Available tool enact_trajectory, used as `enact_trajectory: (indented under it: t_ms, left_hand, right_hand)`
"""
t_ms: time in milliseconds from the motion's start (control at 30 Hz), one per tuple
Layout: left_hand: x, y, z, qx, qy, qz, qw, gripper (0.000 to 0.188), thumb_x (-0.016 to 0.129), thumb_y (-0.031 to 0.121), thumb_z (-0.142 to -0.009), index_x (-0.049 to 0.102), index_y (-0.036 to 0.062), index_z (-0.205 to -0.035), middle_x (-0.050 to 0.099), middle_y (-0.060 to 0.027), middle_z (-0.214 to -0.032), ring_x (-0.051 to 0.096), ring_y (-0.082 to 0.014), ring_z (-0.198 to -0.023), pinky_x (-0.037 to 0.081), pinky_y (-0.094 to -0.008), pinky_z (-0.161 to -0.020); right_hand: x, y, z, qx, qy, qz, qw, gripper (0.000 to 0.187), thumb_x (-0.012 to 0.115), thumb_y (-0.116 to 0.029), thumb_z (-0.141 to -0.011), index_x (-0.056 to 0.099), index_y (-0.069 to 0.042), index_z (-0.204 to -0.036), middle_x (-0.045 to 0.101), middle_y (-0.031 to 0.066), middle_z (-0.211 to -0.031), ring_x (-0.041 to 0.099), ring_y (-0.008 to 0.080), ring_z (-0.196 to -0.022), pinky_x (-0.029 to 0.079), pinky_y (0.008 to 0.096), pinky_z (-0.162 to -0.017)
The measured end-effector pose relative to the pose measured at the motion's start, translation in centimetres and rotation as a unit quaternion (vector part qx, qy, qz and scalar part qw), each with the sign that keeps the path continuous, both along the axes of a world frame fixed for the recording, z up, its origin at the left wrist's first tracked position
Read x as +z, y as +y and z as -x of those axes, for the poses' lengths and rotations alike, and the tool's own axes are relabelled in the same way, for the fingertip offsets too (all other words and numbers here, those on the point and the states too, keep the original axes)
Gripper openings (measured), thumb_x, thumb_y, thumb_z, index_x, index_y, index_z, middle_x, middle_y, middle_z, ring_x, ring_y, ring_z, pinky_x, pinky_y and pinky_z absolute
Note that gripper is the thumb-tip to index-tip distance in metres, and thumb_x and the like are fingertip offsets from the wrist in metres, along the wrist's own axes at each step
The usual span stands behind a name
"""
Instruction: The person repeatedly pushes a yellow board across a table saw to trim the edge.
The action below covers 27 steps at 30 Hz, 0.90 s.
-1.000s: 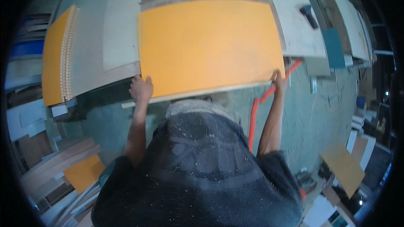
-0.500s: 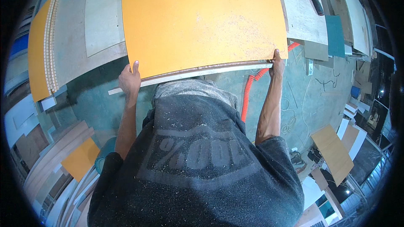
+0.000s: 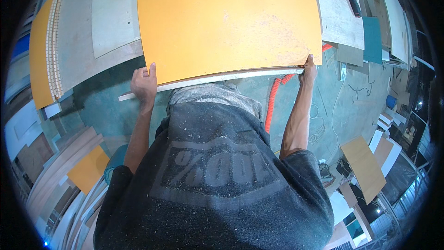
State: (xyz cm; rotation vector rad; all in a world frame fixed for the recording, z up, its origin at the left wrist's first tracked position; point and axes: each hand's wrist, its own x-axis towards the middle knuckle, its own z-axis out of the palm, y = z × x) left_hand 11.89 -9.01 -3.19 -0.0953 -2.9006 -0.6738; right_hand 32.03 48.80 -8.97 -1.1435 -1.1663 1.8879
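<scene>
A large yellow board [image 3: 222, 23], dusted with shavings toward its right side, lies flat before me across the worktable. My left hand [image 3: 144, 84] grips its near-left corner, thumb along the edge and the other fingers curled. At the near-right corner, my right hand [image 3: 309, 70] is closed, thumb on top and fingers mostly hidden below. A pale wooden strip [image 3: 203, 80] runs under the near edge from hand to hand, its left end jutting past my left hand. Whether my fingers also clasp the strip is hidden.
A dark cordless power tool [image 3: 352, 2] rests on a pale sheet [image 3: 340, 23] at right. An orange coiled hose [image 3: 269, 106] hangs near my right arm. At left lies another yellow panel [image 3: 40, 55] beside a row of small blocks [image 3: 54, 46]. Offcuts and cables litter the floor.
The yellow board and my right hand appear slightly farther right, though the view has shifted a little too. Both hands keep their hold at the near corners.
</scene>
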Motion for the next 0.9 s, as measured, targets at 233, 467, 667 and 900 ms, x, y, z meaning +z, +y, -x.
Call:
enact_trajectory:
  t_ms: [233, 467, 667, 900]
  left_hand:
    - [-0.1, 0.9, 0.3, 0.050, -0.014, 0.002, 0.999, 0.038, 0.080, 0.041, -0.093, 0.068, 0.0076, -0.078, 0.068, -0.0092, -0.076, 0.069, -0.0299, -0.070, 0.052, -0.0467, -0.064]
    - [-0.2, 0.0, 0.2, 0.052, -0.028, -0.021, 0.998, 0.038, 0.081, 0.038, -0.091, 0.068, 0.0067, -0.075, 0.070, -0.0116, -0.075, 0.070, -0.0317, -0.069, 0.053, -0.0472, -0.064]
    - [0.2, 0.5, 0.4, 0.037, -0.026, -0.034, 0.998, 0.035, 0.082, 0.034, -0.090, 0.069, 0.0060, -0.074, 0.070, -0.0131, -0.074, 0.070, -0.0335, -0.068, 0.054, -0.0468, -0.064]
    - [0.0, 0.2, 0.3, 0.055, -0.047, -0.041, 0.997, 0.034, 0.081, 0.033, -0.091, 0.069, 0.0054, -0.076, 0.071, -0.0130, -0.076, 0.070, -0.0341, -0.070, 0.054, -0.0471, -0.065]
  right_hand:
    - [-1.6, 2.5, -2.0, 0.027, -0.039, 0.019, 0.999, 0.040, 0.057, -0.021, -0.110, 0.055, 0.004, -0.140, 0.069, 0.0149, -0.131, 0.070, 0.0271, -0.116, 0.059, 0.0427, -0.097]
    - [-0.8, 0.7, -0.4, 0.028, 0.003, 0.052, 0.998, 0.040, 0.053, -0.016, -0.109, 0.053, 0.008, -0.141, 0.068, 0.0175, -0.133, 0.070, 0.0284, -0.117, 0.058, 0.0420, -0.101]
    - [-2.1, 2.3, -1.4, 0.037, -0.006, -0.002, 0.999, 0.038, 0.049, -0.019, -0.107, 0.058, 0.010, -0.130, 0.070, 0.0172, -0.124, 0.071, 0.0280, -0.110, 0.058, 0.0389, -0.096]
    - [-1.8, 2.6, -1.8, 0.046, -0.076, -0.030, 0.996, 0.030, 0.049, -0.016, -0.104, 0.062, 0.008, -0.116, 0.069, 0.0128, -0.108, 0.069, 0.0213, -0.096, 0.058, 0.0328, -0.088]
